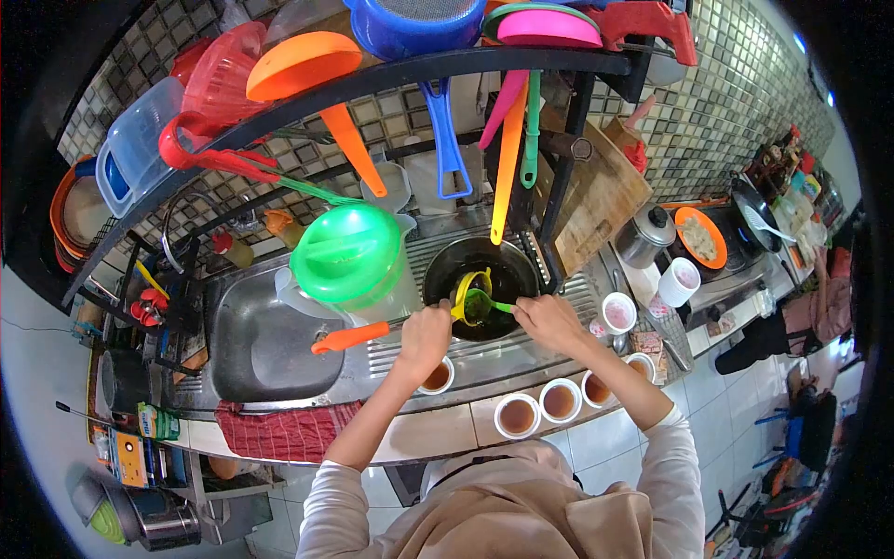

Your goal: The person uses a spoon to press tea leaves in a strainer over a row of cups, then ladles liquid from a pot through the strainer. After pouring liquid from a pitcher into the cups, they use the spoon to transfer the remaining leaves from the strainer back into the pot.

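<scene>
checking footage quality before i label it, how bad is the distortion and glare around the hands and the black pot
Head view: strong fisheye, the shelf rail bows and black corners vignette; light even, centre sharp; left hand and right hand clear over the black pot; mild glare on the steel drainboard; far edges smeared.

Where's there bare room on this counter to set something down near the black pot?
The sink basin left of the left hand looks bare. A ribbed drainboard strip lies between basin and cups. Around the black pot, the green jug and the tea cups along the front edge it is crowded.
</scene>
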Demonstrator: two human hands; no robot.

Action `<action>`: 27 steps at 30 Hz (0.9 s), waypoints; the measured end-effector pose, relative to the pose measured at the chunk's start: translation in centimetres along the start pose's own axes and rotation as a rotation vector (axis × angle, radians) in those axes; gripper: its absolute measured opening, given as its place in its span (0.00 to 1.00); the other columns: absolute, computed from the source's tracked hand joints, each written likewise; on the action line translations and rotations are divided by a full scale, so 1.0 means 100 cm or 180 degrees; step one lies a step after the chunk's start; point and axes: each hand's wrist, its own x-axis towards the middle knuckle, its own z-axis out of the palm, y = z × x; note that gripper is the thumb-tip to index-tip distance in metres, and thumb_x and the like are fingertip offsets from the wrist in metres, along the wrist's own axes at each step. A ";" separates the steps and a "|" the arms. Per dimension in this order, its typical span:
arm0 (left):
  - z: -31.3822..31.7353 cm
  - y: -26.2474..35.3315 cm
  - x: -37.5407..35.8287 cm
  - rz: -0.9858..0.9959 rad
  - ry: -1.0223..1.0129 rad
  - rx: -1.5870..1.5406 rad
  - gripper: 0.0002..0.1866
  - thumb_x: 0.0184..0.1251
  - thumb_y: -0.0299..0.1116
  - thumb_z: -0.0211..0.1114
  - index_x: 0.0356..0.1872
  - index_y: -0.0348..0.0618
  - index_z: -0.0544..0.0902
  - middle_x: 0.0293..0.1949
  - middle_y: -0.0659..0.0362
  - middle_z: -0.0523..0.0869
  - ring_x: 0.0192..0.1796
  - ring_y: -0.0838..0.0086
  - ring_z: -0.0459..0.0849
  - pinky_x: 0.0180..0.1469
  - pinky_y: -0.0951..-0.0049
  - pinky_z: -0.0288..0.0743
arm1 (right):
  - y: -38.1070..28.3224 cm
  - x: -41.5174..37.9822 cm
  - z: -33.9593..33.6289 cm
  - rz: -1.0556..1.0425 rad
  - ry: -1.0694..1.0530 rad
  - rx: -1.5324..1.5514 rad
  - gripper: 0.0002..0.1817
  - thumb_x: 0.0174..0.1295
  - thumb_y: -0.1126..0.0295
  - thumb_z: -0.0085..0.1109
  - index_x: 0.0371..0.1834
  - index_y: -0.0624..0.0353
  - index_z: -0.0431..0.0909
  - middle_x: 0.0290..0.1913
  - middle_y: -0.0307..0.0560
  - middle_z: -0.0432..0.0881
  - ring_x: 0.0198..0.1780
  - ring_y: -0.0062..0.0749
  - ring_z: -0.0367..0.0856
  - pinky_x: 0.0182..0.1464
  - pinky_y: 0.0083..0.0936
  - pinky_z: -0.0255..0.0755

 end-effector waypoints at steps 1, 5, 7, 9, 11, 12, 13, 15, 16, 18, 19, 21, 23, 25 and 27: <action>0.003 0.000 0.000 0.0207 0.0167 0.0259 0.07 0.53 0.28 0.58 0.32 0.36 0.76 0.24 0.47 0.80 0.28 0.56 0.82 0.27 0.62 0.76 | 0.000 -0.002 0.000 -0.0144 0.0073 0.0027 0.15 0.59 0.62 0.45 0.23 0.62 0.72 0.17 0.57 0.75 0.22 0.52 0.76 0.25 0.44 0.69; 0.002 0.006 -0.003 0.0565 0.0453 0.1037 0.09 0.47 0.24 0.58 0.33 0.38 0.76 0.29 0.54 0.78 0.25 0.65 0.83 0.24 0.72 0.77 | -0.008 -0.014 -0.003 -0.0043 0.0115 -0.0370 0.13 0.59 0.63 0.46 0.23 0.61 0.72 0.16 0.56 0.75 0.20 0.51 0.76 0.23 0.42 0.70; 0.001 0.007 -0.002 0.0625 0.0549 0.1034 0.09 0.47 0.24 0.58 0.33 0.39 0.75 0.30 0.55 0.76 0.24 0.66 0.82 0.23 0.73 0.77 | -0.005 -0.020 -0.003 -0.0234 0.0132 -0.0401 0.13 0.58 0.64 0.47 0.23 0.61 0.71 0.15 0.55 0.74 0.19 0.50 0.76 0.21 0.41 0.70; 0.000 0.008 -0.002 0.0694 0.0649 0.1034 0.10 0.47 0.24 0.58 0.34 0.40 0.75 0.31 0.56 0.75 0.24 0.67 0.82 0.23 0.74 0.77 | -0.004 -0.024 -0.004 -0.0186 0.0168 -0.0438 0.13 0.58 0.64 0.47 0.22 0.61 0.71 0.15 0.55 0.74 0.19 0.50 0.76 0.21 0.41 0.70; -0.001 0.009 -0.003 0.0792 0.0809 0.0995 0.11 0.46 0.24 0.59 0.34 0.42 0.75 0.32 0.57 0.75 0.25 0.68 0.82 0.23 0.75 0.77 | -0.003 -0.026 -0.005 -0.0137 0.0206 -0.0474 0.13 0.58 0.64 0.47 0.22 0.61 0.71 0.15 0.55 0.74 0.19 0.50 0.76 0.21 0.41 0.70; -0.001 0.010 -0.003 0.0800 0.0807 0.0996 0.11 0.46 0.24 0.59 0.34 0.42 0.75 0.32 0.57 0.75 0.25 0.68 0.82 0.23 0.75 0.77 | -0.001 -0.026 -0.006 -0.0156 0.0208 -0.0446 0.13 0.58 0.64 0.47 0.22 0.61 0.71 0.15 0.55 0.75 0.19 0.50 0.76 0.21 0.41 0.70; 0.000 0.010 -0.005 0.0716 0.0734 0.0899 0.11 0.47 0.24 0.59 0.35 0.41 0.74 0.32 0.56 0.75 0.27 0.66 0.82 0.24 0.72 0.77 | 0.000 -0.027 -0.006 -0.0172 0.0211 -0.0418 0.13 0.58 0.64 0.47 0.22 0.61 0.71 0.15 0.55 0.75 0.19 0.50 0.76 0.21 0.41 0.70; 0.000 0.010 -0.004 0.0638 0.0659 0.0802 0.10 0.49 0.25 0.59 0.35 0.41 0.73 0.32 0.55 0.76 0.28 0.63 0.82 0.24 0.70 0.77 | -0.001 -0.027 -0.010 -0.0083 0.0196 -0.0479 0.13 0.58 0.64 0.47 0.22 0.61 0.71 0.15 0.55 0.74 0.20 0.50 0.76 0.22 0.41 0.70; 0.000 0.007 -0.003 0.0579 0.0580 0.0263 0.10 0.51 0.26 0.58 0.36 0.40 0.73 0.33 0.52 0.76 0.28 0.59 0.82 0.25 0.65 0.76 | -0.002 -0.027 -0.012 -0.0007 0.0174 -0.0537 0.13 0.58 0.64 0.47 0.22 0.61 0.71 0.15 0.55 0.74 0.20 0.50 0.76 0.22 0.41 0.70; 0.002 -0.002 -0.002 0.0522 0.0493 -0.0273 0.09 0.54 0.26 0.58 0.37 0.39 0.72 0.33 0.50 0.77 0.29 0.54 0.81 0.26 0.61 0.75 | 0.000 -0.027 -0.014 -0.0011 0.0148 -0.0480 0.13 0.58 0.64 0.47 0.22 0.61 0.71 0.15 0.55 0.74 0.20 0.50 0.76 0.21 0.41 0.70; 0.003 -0.008 -0.001 0.0459 0.0459 -0.0454 0.09 0.56 0.28 0.57 0.38 0.39 0.71 0.32 0.48 0.77 0.29 0.51 0.80 0.27 0.57 0.74 | 0.001 -0.028 -0.016 -0.0015 0.0126 -0.0429 0.13 0.58 0.64 0.47 0.22 0.61 0.72 0.14 0.55 0.74 0.19 0.50 0.76 0.21 0.41 0.69; 0.004 -0.013 -0.002 0.0389 0.0427 -0.0634 0.09 0.58 0.29 0.56 0.39 0.39 0.71 0.31 0.45 0.78 0.29 0.47 0.79 0.28 0.54 0.73 | 0.001 -0.028 -0.022 0.0014 0.0232 -0.0479 0.13 0.58 0.63 0.47 0.22 0.61 0.72 0.15 0.55 0.74 0.19 0.49 0.76 0.21 0.41 0.69; 0.005 -0.015 -0.008 0.0202 0.0449 -0.0843 0.09 0.60 0.30 0.55 0.40 0.40 0.71 0.27 0.44 0.79 0.29 0.47 0.78 0.29 0.53 0.72 | 0.000 -0.026 -0.024 0.0030 0.0330 -0.0524 0.13 0.58 0.63 0.47 0.22 0.61 0.72 0.15 0.55 0.74 0.19 0.49 0.76 0.20 0.40 0.69; 0.009 -0.017 -0.012 0.0189 0.0463 -0.1044 0.09 0.60 0.30 0.55 0.40 0.41 0.71 0.26 0.44 0.79 0.29 0.47 0.78 0.29 0.52 0.71 | 0.001 -0.025 -0.024 0.0005 0.0607 -0.0488 0.13 0.57 0.63 0.49 0.22 0.61 0.71 0.15 0.54 0.74 0.18 0.48 0.75 0.20 0.39 0.69; 0.011 -0.017 -0.015 0.0168 0.0477 -0.1243 0.08 0.60 0.30 0.55 0.40 0.41 0.71 0.24 0.43 0.79 0.29 0.47 0.78 0.30 0.52 0.71 | -0.003 -0.025 -0.024 -0.0100 0.0618 -0.0458 0.12 0.57 0.63 0.49 0.22 0.61 0.71 0.15 0.53 0.74 0.18 0.47 0.75 0.19 0.38 0.69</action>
